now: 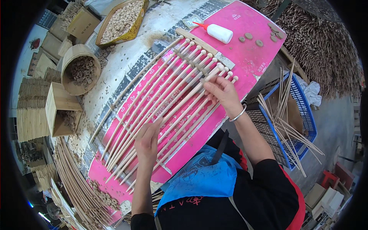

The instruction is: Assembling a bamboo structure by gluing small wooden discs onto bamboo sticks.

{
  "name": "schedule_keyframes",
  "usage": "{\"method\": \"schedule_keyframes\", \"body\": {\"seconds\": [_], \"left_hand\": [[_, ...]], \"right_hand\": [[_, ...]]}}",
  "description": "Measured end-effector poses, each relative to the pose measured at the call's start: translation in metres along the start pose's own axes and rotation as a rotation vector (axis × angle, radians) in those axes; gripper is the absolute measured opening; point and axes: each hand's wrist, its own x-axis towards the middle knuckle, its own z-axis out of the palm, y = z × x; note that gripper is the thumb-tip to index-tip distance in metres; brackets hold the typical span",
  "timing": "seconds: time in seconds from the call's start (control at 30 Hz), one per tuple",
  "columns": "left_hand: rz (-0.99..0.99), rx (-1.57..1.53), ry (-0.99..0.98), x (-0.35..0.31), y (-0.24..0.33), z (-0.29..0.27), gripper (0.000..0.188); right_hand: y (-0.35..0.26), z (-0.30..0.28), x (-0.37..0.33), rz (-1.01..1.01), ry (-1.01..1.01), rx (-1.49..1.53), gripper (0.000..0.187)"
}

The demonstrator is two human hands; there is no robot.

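Observation:
A row of long, pale wooden sticks (143,115) with round ball ends lies slantwise across a rack over a pink patterned sheet. My right hand (223,95) pinches one ball-ended stick (188,96) just below its ball. Lower down, my left hand (147,140) has its fingers closed around the same stick, though its fingertips are partly hidden. A wooden bar (197,41) runs along the rack's upper end, close to the balls. Beyond it, a white squeeze bottle (220,33) with a red nozzle lies on its side.
A yellow-edged tray of wooden balls (123,21) stands at the far left. Below it are a round wooden tub (71,57) and a wooden box (55,111), both holding small discs. Bundled sticks (78,180) lie at lower left. A blue crate (308,111) with loose sticks is on my right.

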Motion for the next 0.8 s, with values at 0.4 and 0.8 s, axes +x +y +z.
{"method": "schedule_keyframes", "body": {"seconds": [0.4,0.8], "left_hand": [[0.044,0.192,0.096,0.045,-0.029,0.037,0.039],[0.091,0.36,0.091,0.053,-0.033,0.049,0.039]], "right_hand": [[-0.004,-0.024,-0.001,-0.088,0.092,0.0,0.028],[0.0,-0.02,-0.002,-0.058,0.021,-0.006,0.026]]}}
